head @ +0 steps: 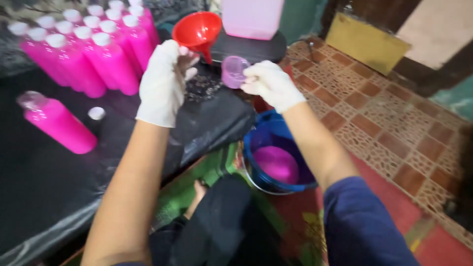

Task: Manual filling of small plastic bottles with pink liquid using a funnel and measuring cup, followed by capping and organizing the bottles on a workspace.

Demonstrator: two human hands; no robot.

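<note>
Roughly a dozen capped pink bottles [93, 54] are standing filled at the rear of the black-covered table [44, 177]; one more filled bottle [56, 123] is standing uncapped nearer the front. A small clear cup [233, 71] is being gripped by the gloved right hand [270, 84] beside the red funnel [198, 30], which is being steadied by the gloved left hand [162, 81]. Pink liquid is remaining in the blue bucket [276, 155], so filling appears unfinished.
</note>
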